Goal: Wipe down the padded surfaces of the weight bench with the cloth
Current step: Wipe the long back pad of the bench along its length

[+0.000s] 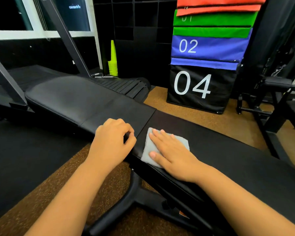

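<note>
The black weight bench runs across the view in two padded sections: the far pad [78,97] to the left and the near pad [228,150] to the right, with a seam between them. A folded grey cloth [147,147] lies flat on the near pad, just right of the seam. My right hand [170,150] presses flat on the cloth, fingers spread and pointing left. My left hand [114,138] rests on the front edge of the far pad beside the seam, its fingers curled over the edge.
A stack of soft plyo boxes [203,65], numbered 02 and 04, stands behind the bench. Yellow-green cones [112,63] sit by the back wall. A treadmill [123,86] lies behind the far pad. Another black frame [271,108] is at right. The bench's leg [126,201] crosses the brown floor below.
</note>
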`<state>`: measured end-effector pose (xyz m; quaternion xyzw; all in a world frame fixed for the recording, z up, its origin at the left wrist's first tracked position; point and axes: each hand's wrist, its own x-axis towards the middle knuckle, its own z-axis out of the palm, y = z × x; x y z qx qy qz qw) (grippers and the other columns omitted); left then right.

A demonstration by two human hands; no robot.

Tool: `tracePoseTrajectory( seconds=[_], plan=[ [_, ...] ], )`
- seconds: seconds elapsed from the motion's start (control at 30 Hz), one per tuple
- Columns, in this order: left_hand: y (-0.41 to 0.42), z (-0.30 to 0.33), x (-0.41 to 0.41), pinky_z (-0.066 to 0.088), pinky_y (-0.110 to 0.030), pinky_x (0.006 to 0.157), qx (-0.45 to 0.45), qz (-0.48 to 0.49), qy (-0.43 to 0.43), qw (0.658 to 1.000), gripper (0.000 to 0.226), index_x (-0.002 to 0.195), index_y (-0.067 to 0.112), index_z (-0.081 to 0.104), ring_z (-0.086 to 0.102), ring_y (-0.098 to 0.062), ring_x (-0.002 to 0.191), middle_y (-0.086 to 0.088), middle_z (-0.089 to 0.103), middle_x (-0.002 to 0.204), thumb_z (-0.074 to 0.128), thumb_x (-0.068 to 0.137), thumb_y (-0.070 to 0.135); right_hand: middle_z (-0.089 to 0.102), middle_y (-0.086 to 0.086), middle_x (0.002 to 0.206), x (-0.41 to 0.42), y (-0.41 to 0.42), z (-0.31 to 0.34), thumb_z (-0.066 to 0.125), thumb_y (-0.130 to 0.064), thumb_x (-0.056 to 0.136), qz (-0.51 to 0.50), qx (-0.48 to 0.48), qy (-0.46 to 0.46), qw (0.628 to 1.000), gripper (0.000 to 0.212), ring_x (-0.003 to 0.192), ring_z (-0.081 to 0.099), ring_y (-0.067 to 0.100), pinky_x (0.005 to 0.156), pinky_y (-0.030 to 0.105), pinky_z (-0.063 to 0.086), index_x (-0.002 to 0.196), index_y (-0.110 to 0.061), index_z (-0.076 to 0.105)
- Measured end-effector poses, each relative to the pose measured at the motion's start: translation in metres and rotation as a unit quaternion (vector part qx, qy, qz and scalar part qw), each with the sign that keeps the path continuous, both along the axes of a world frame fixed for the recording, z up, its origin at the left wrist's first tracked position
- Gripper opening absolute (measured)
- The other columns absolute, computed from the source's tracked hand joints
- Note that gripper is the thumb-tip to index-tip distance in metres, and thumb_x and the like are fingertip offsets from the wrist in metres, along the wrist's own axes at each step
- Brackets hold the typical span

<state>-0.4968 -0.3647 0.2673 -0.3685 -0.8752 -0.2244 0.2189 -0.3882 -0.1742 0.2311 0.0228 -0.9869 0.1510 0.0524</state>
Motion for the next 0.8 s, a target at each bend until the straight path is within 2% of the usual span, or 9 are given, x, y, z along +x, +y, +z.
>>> tracePoseTrajectory(
  seconds=[0.07,0.13,0.27,0.37,0.43,0.53,0.6,0.7,0.8],
  plan=[
    [0.015,0.007,-0.007,0.047,-0.039,0.07,-0.001,0.002,0.032,0.999,0.031,0.088,0.025,0.07,0.055,-0.02,0.087,0.009,0.062,0.083,0.044,0.085,0.042,-0.008,-0.014,0.161,-0.006,0.019,-0.001,0.018,-0.059,0.096,-0.011,-0.02,-0.013,1.0,0.069,0.148,-0.013,0.007,0.12,0.031,-0.009,0.155,-0.029,0.001],
    [0.032,0.007,-0.015,0.046,-0.037,0.072,-0.017,0.0,0.043,0.999,0.036,0.093,0.024,0.071,0.057,-0.02,0.091,0.009,0.065,0.089,0.042,0.087,0.045,-0.004,-0.01,0.162,-0.022,0.043,-0.001,0.025,-0.051,0.101,-0.061,-0.035,-0.017,0.997,0.064,0.15,-0.007,0.013,0.121,0.033,-0.007,0.155,-0.027,0.003],
    [0.052,-0.007,-0.023,0.038,-0.033,0.081,-0.073,0.018,0.029,0.997,0.034,0.096,0.031,0.067,0.054,-0.013,0.1,0.015,0.064,0.098,0.037,0.095,0.048,0.008,0.0,0.163,-0.054,0.083,0.005,0.027,-0.045,0.103,-0.168,-0.038,-0.022,0.985,0.061,0.15,0.006,0.024,0.119,0.042,0.002,0.155,-0.018,0.011],
    [0.053,-0.01,-0.027,0.038,-0.032,0.081,-0.079,0.026,0.01,0.996,0.032,0.101,0.034,0.067,0.054,-0.01,0.104,0.018,0.065,0.106,0.038,0.096,0.048,0.014,0.004,0.161,-0.067,0.081,0.006,0.025,-0.045,0.103,-0.208,-0.001,-0.024,0.978,0.059,0.146,0.014,0.028,0.118,0.047,0.008,0.153,-0.014,0.017],
    [0.054,-0.012,-0.028,0.04,-0.033,0.083,-0.077,0.031,0.011,0.996,0.033,0.105,0.033,0.068,0.057,-0.01,0.106,0.017,0.066,0.11,0.04,0.095,0.048,0.008,0.003,0.163,-0.064,0.064,0.005,0.024,-0.047,0.102,-0.171,0.009,-0.015,0.985,0.062,0.148,0.007,0.026,0.119,0.047,0.005,0.154,-0.014,0.012],
    [0.055,-0.014,-0.029,0.043,-0.032,0.083,-0.073,0.035,0.013,0.997,0.037,0.107,0.032,0.069,0.059,-0.009,0.106,0.017,0.068,0.111,0.041,0.089,0.048,-0.008,-0.007,0.163,-0.045,0.043,-0.002,0.021,-0.05,0.102,-0.066,-0.004,-0.01,0.998,0.064,0.149,-0.012,0.015,0.121,0.038,-0.008,0.155,-0.022,-0.001],
    [0.055,-0.014,-0.029,0.045,-0.033,0.084,-0.073,0.036,0.01,0.997,0.039,0.108,0.031,0.07,0.06,-0.009,0.109,0.016,0.068,0.113,0.041,0.088,0.047,-0.008,-0.01,0.162,-0.046,0.057,-0.001,0.024,-0.051,0.101,-0.04,-0.022,-0.018,0.999,0.064,0.148,-0.013,0.011,0.121,0.036,-0.009,0.155,-0.027,0.0],
    [0.056,-0.013,-0.029,0.045,-0.032,0.09,-0.08,0.035,0.004,0.996,0.043,0.114,0.031,0.071,0.057,-0.009,0.119,0.016,0.067,0.12,0.04,0.088,0.047,0.006,-0.004,0.163,-0.071,0.097,0.003,0.028,-0.048,0.102,-0.113,-0.039,-0.024,0.993,0.061,0.15,0.003,0.019,0.12,0.041,-0.001,0.155,-0.024,0.009],
    [0.057,-0.014,-0.031,0.041,-0.031,0.099,-0.097,0.035,-0.012,0.995,0.049,0.123,0.034,0.066,0.049,-0.007,0.13,0.018,0.061,0.131,0.034,0.088,0.048,0.035,0.003,0.154,-0.096,0.118,0.006,0.023,-0.051,0.101,-0.223,-0.031,-0.045,0.973,0.054,0.139,0.034,0.029,0.111,0.047,0.023,0.148,-0.025,0.032]
  ],
)
